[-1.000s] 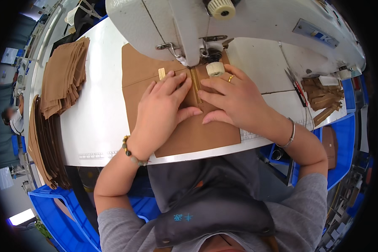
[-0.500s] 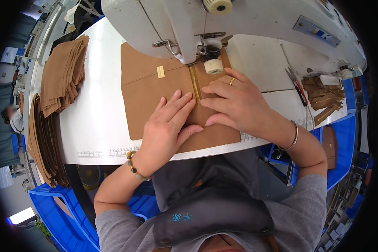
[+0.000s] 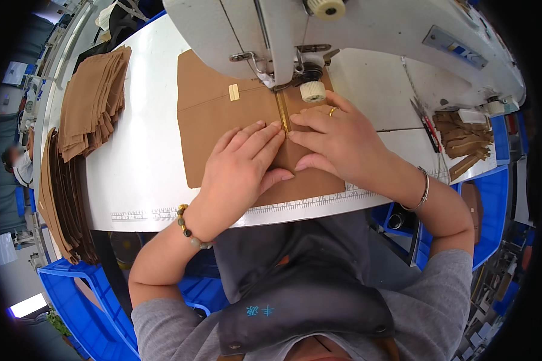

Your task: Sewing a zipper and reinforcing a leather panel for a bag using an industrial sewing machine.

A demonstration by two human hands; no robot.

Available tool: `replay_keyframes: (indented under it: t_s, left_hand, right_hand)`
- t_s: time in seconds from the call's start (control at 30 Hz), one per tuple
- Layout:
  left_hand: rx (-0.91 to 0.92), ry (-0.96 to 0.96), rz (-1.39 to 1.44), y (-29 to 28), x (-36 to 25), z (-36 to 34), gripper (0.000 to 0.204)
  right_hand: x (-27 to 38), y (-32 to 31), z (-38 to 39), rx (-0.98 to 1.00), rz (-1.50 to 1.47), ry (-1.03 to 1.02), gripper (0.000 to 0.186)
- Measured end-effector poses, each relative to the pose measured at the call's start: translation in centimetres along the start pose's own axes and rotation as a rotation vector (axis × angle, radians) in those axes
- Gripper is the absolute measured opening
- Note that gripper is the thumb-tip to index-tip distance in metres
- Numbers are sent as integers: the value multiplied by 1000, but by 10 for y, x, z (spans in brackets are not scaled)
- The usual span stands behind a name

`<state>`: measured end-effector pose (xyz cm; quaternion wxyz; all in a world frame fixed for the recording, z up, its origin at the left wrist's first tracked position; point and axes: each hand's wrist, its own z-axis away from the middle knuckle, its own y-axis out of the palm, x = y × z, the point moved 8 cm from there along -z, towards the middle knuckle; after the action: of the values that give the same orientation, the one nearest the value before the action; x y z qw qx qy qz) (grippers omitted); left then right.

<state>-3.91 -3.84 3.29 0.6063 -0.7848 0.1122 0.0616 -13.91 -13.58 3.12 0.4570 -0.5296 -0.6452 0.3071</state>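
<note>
A brown panel [image 3: 208,135], leather or fabric, lies flat under the head of a white sewing machine [image 3: 379,27]. Down its middle runs a gold-toothed zipper [image 3: 283,113], whose far end passes beneath the presser area; the needle point is hidden. My left hand [image 3: 238,165] rests on the panel left of the zipper, fingers stretched with their tips beside the teeth. On the other side my right hand [image 3: 343,138] lies with fingers extended, its thumb close to my left thumb. A small pale tag [image 3: 233,92] sits on the panel's far left part.
Brown cut pieces are stacked at the left [image 3: 93,102], with more dark-edged pieces [image 3: 63,198] hanging over the table edge. Red-handled scissors [image 3: 426,125] and a pile of zipper pieces [image 3: 464,135] lie at right. Blue bins [image 3: 84,301] flank the table. A person [image 3: 23,165] sits far left.
The panel has slid a little away from me under the machine head, and both hands have moved forward with it, still lying on either side of the zipper.
</note>
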Motion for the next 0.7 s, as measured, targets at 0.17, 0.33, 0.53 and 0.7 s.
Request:
replay_keyframes:
  t_s: [0.17, 0.33, 0.53, 0.7]
  left_hand:
    - [-2, 12, -44, 1, 12, -13, 61]
    - [-23, 11, -37, 0, 24, -24, 59]
    - [-50, -11, -52, 3, 35, -29, 57]
    - [-93, -45, -54, 5, 35, -24, 55]
  right_hand:
    - [-10, 4, -10, -20, 70, -11, 44]
    - [-21, 8, -16, -22, 76, 25, 45]
    - [-26, 8, -19, -40, 73, 61, 46]
    - [-25, 9, -19, -23, 41, 48, 47]
